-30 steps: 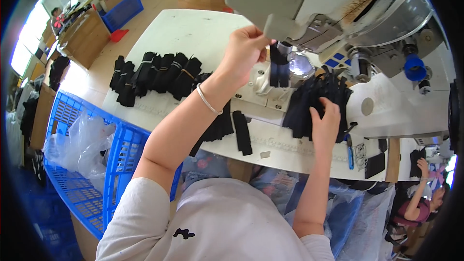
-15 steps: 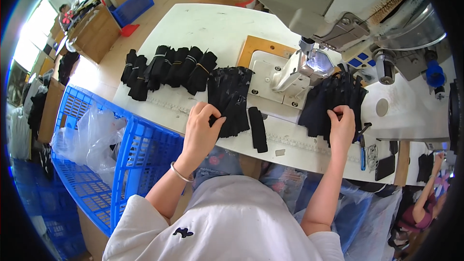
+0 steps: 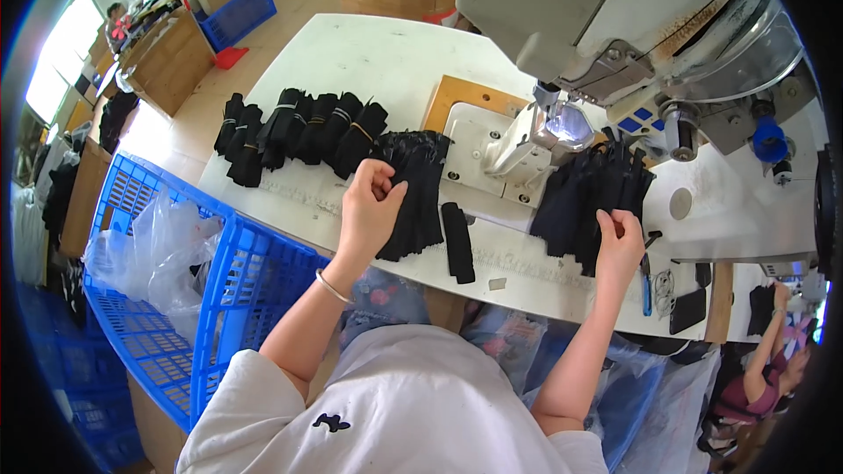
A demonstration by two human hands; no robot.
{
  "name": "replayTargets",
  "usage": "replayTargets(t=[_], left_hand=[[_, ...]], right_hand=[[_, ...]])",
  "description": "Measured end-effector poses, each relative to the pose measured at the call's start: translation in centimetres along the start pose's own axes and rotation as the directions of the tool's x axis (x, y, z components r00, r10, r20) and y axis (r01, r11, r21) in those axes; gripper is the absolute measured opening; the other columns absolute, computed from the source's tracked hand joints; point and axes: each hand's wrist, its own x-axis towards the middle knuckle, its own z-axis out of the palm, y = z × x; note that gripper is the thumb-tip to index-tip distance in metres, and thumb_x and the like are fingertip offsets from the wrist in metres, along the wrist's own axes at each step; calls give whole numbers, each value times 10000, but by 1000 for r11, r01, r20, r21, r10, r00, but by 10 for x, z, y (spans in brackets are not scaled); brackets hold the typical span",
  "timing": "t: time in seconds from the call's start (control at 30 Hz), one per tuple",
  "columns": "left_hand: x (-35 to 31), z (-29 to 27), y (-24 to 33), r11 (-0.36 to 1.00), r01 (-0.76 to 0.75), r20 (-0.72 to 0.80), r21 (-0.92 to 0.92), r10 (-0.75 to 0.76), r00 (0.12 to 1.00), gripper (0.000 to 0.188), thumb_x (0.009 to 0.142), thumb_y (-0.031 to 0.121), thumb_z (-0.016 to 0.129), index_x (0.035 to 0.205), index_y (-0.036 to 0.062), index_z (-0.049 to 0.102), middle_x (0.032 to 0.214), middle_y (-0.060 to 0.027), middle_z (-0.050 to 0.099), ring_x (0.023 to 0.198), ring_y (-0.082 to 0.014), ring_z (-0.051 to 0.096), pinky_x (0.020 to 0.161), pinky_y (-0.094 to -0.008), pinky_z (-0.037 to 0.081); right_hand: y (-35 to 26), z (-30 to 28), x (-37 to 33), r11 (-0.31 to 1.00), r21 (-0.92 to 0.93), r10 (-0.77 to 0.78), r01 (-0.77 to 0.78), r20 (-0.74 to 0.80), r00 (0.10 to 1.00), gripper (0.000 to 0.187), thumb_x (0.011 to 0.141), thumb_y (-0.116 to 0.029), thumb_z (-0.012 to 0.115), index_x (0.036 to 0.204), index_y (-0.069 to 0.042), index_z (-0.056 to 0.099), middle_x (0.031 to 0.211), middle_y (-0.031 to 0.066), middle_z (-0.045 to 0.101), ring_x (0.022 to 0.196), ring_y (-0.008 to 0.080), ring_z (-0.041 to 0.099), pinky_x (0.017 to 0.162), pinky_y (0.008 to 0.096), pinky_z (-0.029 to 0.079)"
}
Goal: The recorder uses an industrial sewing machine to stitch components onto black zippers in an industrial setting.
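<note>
My left hand (image 3: pixel 370 213) is closed, fingers curled and thumb tip near them, over the left edge of a fanned pile of black fabric strips (image 3: pixel 414 211). Whatever is between those fingertips is hidden. At the lower edge of a second black fabric pile (image 3: pixel 575 211), my right hand (image 3: pixel 620 246) closes in a pinch on the cloth. Between the piles lies a single narrow black strip (image 3: pixel 458 243). The sewing machine (image 3: pixel 606 61) stands behind, its lit needle area (image 3: pixel 569 125) above a white plate (image 3: pixel 474 142).
Several tied black bundles (image 3: pixel 307 127) line the left of the white table (image 3: pixel 351 48). A blue crate (image 3: pixel 215 298) holding clear plastic stands at its left edge. Blue-handled snips (image 3: pixel 647 290) and a black phone-like slab (image 3: pixel 688 312) lie at right. Another person (image 3: pixel 755 382) is at far right.
My left hand has risen slightly over the left pile, and its fingers are curled more. My right hand stays at the right pile. The whole view has shifted a little.
</note>
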Motion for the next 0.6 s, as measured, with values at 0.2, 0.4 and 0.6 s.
replayTargets(t=[0.2, 0.4, 0.6], left_hand=[[-23, 10, 32, 761, -381, -48, 525, 474, 879, 341, 735, 101, 717, 1034, 69, 556, 957, -90, 522, 980, -317, 466, 911, -422, 328], [-79, 32, 61, 879, 238, 560, -413, 39, 828, 239, 818, 203, 736, 857, -3, 621, 820, -40, 581, 646, -64, 531, 533, -220, 414], [-85, 20, 61, 886, 389, 751, -253, -73, 656, 181, 805, 116, 737, 806, -15, 612, 680, -6, 599, 647, -49, 559, 552, -206, 435]], right_hand=[[-27, -1, -32, 725, 659, 50, -199, 238, 970, 160, 880, -81, 617, 815, -14, 487, 668, 41, 582, 615, 102, 563, 575, 241, 444], [-60, 2, -105, 894, 426, -82, -140, 463, 882, 135, 788, -61, 688, 731, -19, 573, 634, 59, 597, 551, 107, 550, 542, 244, 430], [-55, -13, -120, 915, 392, -162, -89, 563, 810, 143, 751, -112, 735, 754, -31, 618, 650, 85, 627, 563, 189, 599, 520, 287, 441]])
